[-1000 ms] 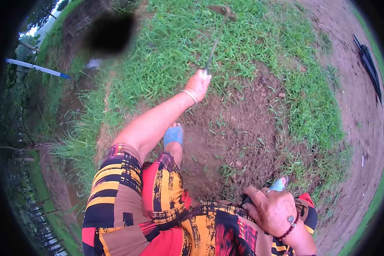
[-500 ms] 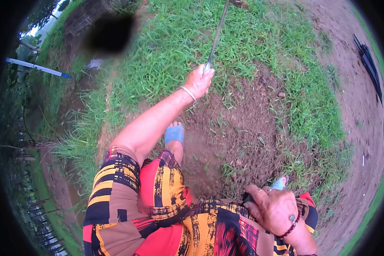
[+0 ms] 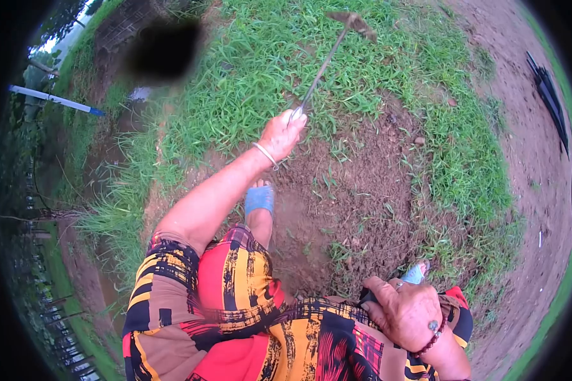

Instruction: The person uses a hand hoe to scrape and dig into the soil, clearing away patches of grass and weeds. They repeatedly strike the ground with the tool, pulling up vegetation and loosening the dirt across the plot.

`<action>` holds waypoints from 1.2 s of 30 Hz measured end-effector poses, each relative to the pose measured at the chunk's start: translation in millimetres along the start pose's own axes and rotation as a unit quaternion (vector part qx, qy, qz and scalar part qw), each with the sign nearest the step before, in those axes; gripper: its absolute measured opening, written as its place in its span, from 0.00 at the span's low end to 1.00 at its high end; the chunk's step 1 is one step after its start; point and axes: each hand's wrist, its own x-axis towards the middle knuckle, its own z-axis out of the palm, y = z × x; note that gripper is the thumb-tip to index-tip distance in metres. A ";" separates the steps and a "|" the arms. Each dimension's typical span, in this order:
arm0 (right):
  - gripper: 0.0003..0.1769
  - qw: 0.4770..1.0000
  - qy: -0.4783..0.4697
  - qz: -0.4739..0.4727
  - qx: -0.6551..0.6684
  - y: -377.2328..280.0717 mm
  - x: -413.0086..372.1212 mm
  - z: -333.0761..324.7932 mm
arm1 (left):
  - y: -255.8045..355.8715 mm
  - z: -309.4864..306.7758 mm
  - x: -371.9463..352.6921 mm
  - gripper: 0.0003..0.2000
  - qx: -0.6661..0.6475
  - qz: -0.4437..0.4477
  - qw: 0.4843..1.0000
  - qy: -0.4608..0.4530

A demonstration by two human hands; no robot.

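Note:
My left hand (image 3: 282,134) is closed around the looped handle end of a hand hoe (image 3: 324,65). Its thin metal shaft slants up and away to a muddy blade (image 3: 357,26) above the grass. A pale bangle circles the left wrist. At lower right, my right hand (image 3: 408,312) lies on the patterned clothing (image 3: 299,336) over my knee, fingers bent. Something dark shows between its thumb and forefinger; I cannot make out what it is. A beaded bracelet is on that wrist.
Bare brown soil (image 3: 356,197) lies between my blue-covered left foot (image 3: 258,200) and right foot (image 3: 415,273). Green grass (image 3: 254,70) surrounds it. A folded black umbrella-like object (image 3: 548,98) lies at far right; a white-and-blue pole (image 3: 56,100) juts in at left, near muddy water.
My left hand has moved down and slightly left, drawing the hoe closer, so its blade now shows fully above the grass. My right hand has hardly moved.

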 end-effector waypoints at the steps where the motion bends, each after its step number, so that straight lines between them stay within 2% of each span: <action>1: 0.18 1.000 0.001 0.000 -0.001 -0.4 0.3 -0.5 | 12.1 1.1 6.1 0.13 -0.034 0.011 0.999 -0.003; 3: 0.18 1.000 -0.010 0.012 -0.002 -0.6 0.6 -0.4 | 4.0 1.1 13.2 0.13 -0.075 0.020 0.997 -0.016; 4: 0.18 1.000 -0.010 0.012 -0.001 -0.8 0.8 -0.3 | -21.8 2.7 17.5 0.14 0.051 0.052 0.997 0.016; 6: 0.18 1.000 -0.002 0.006 -0.003 -1.1 0.0 0.3 | -70.3 3.0 9.1 0.16 0.242 0.020 0.970 0.008; 8: 0.18 1.000 -0.001 0.006 -0.006 -1.1 -1.6 -0.9 | -109.4 -3.9 -29.4 0.21 0.360 -0.124 0.917 -0.120; 11: 0.18 1.000 0.004 0.005 0.002 1.7 -3.1 0.3 | -113.0 0.0 -69.6 0.21 0.298 -0.189 0.931 -0.091; 13: 0.18 1.000 0.007 0.002 0.014 2.2 -3.6 1.9 | -86.8 2.1 -73.3 0.20 0.259 -0.220 0.937 -0.078; 14: 0.18 1.000 0.008 -0.001 0.009 1.8 -3.3 1.8 | -77.8 3.4 -66.8 0.19 0.114 -0.226 0.967 -0.035; 15: 0.18 1.000 0.006 -0.005 0.004 0.8 -3.6 3.0 | -68.1 3.6 -61.7 0.18 -0.035 -0.228 0.973 0.008; 16: 0.18 1.000 0.002 -0.006 0.004 0.1 -3.3 3.2 | -51.9 -0.8 -51.5 0.17 -0.040 -0.156 0.987 0.013; 19: 0.18 1.000 0.002 -0.007 0.001 -1.0 -0.8 1.8 | -13.4 -5.5 -19.8 0.17 -0.096 -0.057 0.994 0.016; 21: 0.18 1.000 -0.006 0.015 0.005 -1.0 -0.6 2.7 | -27.8 -4.0 -12.5 0.17 -0.107 -0.053 0.993 0.008; 22: 0.18 1.000 -0.006 0.015 0.006 -1.4 -0.6 1.8 | -49.1 -0.8 -13.5 0.17 -0.026 -0.069 0.997 0.027; 24: 0.18 1.000 0.002 0.014 0.005 -2.8 -1.8 0.4 | -90.5 0.4 -31.6 0.18 0.195 -0.032 0.980 0.025; 25: 0.18 1.000 0.001 0.015 0.008 -2.3 -3.1 1.7 | -117.5 -1.6 -48.8 0.19 0.300 -0.087 0.949 -0.040; 26: 0.18 1.000 0.005 0.011 0.007 -1.2 -3.7 2.5 | -124.1 1.8 -73.5 0.22 0.341 -0.201 0.914 -0.087; 27: 0.18 1.000 0.009 0.007 0.005 -0.7 -4.0 2.9 | -168.8 1.5 -92.3 0.23 0.405 -0.102 0.907 -0.048; 28: 0.18 1.000 0.008 0.006 0.004 -0.5 -4.3 2.8 | -171.2 0.8 -103.1 0.23 0.405 -0.103 0.907 -0.046; 30: 0.19 1.000 0.006 0.008 0.010 -0.8 -4.5 2.2 | -171.8 -1.3 -116.9 0.24 0.395 0.023 0.918 0.014; 32: 0.19 1.000 0.003 0.002 0.006 -1.4 -2.6 2.2 | -119.7 -13.3 -101.3 0.22 0.365 -0.003 0.931 -0.008; 34: 0.19 1.000 -0.009 -0.005 0.004 -4.1 -1.7 3.5 | -75.3 -20.1 -78.4 0.21 0.159 -0.037 0.986 -0.019; 36: 0.18 1.000 -0.005 0.000 -0.005 -5.5 0.7 2.0 | -45.1 -18.1 -58.5 0.20 -0.043 -0.067 0.997 -0.009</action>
